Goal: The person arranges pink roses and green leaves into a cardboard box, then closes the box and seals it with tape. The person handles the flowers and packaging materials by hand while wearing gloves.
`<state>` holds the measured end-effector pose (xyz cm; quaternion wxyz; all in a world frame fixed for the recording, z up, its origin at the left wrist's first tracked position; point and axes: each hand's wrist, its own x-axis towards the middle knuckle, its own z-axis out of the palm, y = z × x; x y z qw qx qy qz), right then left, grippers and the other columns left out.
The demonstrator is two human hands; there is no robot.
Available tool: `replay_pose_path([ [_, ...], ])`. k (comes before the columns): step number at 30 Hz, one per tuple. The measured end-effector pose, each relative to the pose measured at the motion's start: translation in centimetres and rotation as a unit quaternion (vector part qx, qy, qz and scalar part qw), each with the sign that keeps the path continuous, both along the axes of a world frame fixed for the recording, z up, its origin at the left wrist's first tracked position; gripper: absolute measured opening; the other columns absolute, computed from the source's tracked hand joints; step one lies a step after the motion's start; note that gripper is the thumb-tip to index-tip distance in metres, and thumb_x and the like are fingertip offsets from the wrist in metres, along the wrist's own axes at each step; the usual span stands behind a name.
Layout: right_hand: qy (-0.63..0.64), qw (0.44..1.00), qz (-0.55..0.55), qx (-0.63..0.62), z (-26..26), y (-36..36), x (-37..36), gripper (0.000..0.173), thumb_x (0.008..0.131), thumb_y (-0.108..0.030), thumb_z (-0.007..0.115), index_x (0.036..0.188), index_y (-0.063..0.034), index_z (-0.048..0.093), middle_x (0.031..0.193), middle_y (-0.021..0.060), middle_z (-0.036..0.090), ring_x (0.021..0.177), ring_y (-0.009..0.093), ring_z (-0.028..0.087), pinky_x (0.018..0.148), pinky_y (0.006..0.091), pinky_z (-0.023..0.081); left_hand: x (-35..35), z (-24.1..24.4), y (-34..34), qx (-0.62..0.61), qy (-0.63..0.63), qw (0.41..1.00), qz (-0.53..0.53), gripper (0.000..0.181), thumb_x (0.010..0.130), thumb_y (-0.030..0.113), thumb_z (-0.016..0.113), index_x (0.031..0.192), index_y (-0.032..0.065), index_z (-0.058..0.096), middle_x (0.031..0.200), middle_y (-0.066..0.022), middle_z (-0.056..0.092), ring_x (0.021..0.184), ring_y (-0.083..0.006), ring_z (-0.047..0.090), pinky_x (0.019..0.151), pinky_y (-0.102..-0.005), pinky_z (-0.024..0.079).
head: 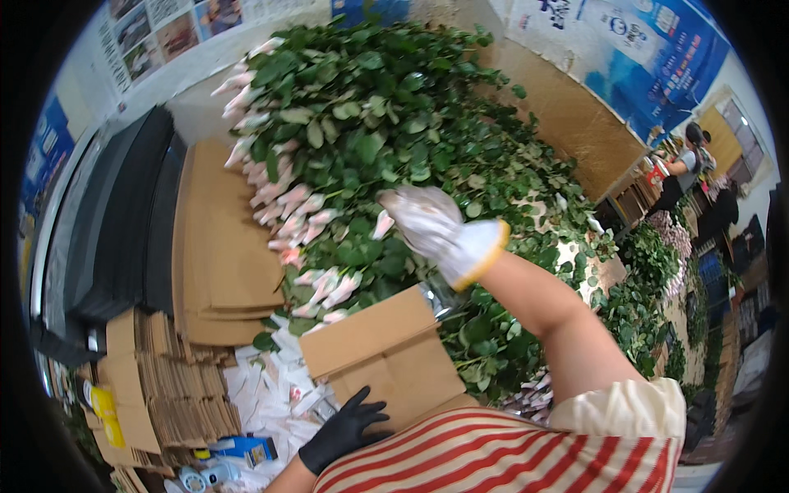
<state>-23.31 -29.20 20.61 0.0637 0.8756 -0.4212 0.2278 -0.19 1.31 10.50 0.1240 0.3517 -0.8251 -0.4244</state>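
Observation:
My right hand (431,225), in a white glove with a yellow cuff, is blurred over a large heap of leafy rose stems (376,129). A pink rose bud in a white sleeve (383,224) shows at its fingertips; whether the hand grips it I cannot tell. More sleeved pink buds (296,212) line the heap's left edge. My left hand (351,425), in a black glove, has its fingers spread at the lower left edge of an unfolded cardboard sheet (397,376), close to my striped apron. Whether it presses on the cardboard is unclear.
Flat cardboard (228,246) leans at the left beside dark foam-like sheets (123,215). Below are stacked folded cartons (179,388), white paper sleeves (277,382), a yellow bottle (105,410) and a blue box (246,450). A person (684,166) stands far right, near more flowers (672,246).

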Motion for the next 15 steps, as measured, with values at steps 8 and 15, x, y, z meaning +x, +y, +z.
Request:
replay_pose_path([
  [8, -0.014, 0.999, 0.011, 0.037, -3.7, -10.8, 3.5, 0.021, 0.078, -0.008, 0.066, 0.099, -0.0069, 0.064, 0.090, 0.0173, 0.067, 0.086, 0.038, 0.068, 0.073, 0.0490, 0.054, -0.8, 0.1, 2.3, 0.131, -0.061, 0.987, 0.066, 0.041, 0.098, 0.022, 0.056, 0.137, 0.0091, 0.057, 0.151, -0.0273, 0.036, 0.147, -0.0465, 0.016, 0.120, -0.0497, 0.021],
  [15, 0.038, 0.987, 0.017, 0.155, -5.5, -15.1, 7.1, 0.037, 0.082, -0.005, 0.060, 0.118, -0.0041, 0.059, 0.106, 0.0225, 0.068, 0.096, 0.041, 0.066, 0.084, 0.0471, 0.054, -2.7, 3.2, 1.4, -0.030, -0.174, 0.984, -0.004, 0.043, 0.092, 0.025, 0.056, 0.132, 0.0094, 0.060, 0.142, -0.0301, 0.045, 0.136, -0.0555, 0.035, 0.107, -0.0527, 0.041],
])
